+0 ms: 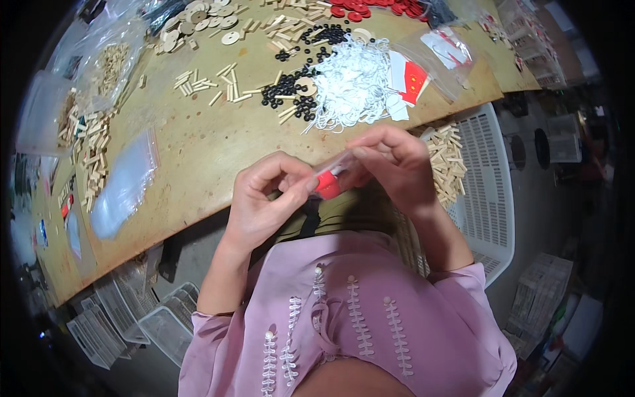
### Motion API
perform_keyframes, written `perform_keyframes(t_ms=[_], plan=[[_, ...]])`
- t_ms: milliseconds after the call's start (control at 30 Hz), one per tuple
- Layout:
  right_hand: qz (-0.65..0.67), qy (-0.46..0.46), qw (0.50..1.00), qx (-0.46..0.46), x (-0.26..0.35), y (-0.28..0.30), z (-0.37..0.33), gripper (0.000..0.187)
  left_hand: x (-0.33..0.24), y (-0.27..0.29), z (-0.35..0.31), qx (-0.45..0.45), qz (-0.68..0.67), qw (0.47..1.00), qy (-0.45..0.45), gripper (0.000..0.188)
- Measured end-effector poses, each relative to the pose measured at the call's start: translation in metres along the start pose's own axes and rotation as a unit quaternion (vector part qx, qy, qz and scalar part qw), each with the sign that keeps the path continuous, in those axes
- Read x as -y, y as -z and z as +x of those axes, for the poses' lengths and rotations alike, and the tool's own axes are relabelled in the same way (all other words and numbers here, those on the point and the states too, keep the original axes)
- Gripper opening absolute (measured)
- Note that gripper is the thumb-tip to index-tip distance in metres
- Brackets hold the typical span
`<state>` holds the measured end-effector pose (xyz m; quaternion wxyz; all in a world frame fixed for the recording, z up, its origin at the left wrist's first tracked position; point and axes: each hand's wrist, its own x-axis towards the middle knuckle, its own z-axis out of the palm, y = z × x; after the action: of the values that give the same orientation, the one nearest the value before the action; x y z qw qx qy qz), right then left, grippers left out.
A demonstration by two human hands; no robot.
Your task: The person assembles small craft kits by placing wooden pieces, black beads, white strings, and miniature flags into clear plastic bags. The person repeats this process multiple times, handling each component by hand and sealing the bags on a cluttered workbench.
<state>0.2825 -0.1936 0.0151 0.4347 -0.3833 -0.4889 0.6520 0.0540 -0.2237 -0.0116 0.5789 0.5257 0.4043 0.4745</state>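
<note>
Between my hands, just off the table's front edge, is a small clear plastic bag [342, 160] with a red piece [327, 186] and something white in it. My left hand [268, 195] pinches the bag's left side beside the red piece, thumb against fingers. At its upper right edge, the thumb and fingers of my right hand [395, 162] close on the bag. What else the bag contains is hidden by my fingers. Past my hands lies a tangled heap of white cords [354, 83], with black beads [289, 91] along its left side.
Flat clear bags [126, 188] lie on the table [192, 149] at left, near wooden sticks [96, 155]. Wooden discs [192, 20] and red discs [397, 8] are at the back. Right of me, a white basket [488, 172] holds wooden pieces [444, 162]. More baskets [173, 317] stand below left.
</note>
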Motion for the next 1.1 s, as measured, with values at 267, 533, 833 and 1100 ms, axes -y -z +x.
perform_keyframes(t_ms=[267,533,833,1100], plan=[[-0.311,0.113,0.944,-0.005,0.008,-0.011,-0.004,0.005,-0.017,0.008,0.005,0.006,0.255,0.961,-0.107,0.004],[-0.17,-0.048,0.984,0.002,0.014,-0.008,-0.003,0.006,-0.012,0.021,-0.004,0.086,-0.114,0.986,0.082,0.007],[-0.157,-0.008,0.988,0.009,-0.002,-0.014,0.006,0.006,0.003,0.01,0.007,-0.018,0.002,0.999,0.029,0.011],[-0.229,-0.03,0.973,0.027,-0.013,-0.022,0.004,0.005,0.005,0.007,0.011,-0.033,0.234,0.964,-0.124,0.008]])
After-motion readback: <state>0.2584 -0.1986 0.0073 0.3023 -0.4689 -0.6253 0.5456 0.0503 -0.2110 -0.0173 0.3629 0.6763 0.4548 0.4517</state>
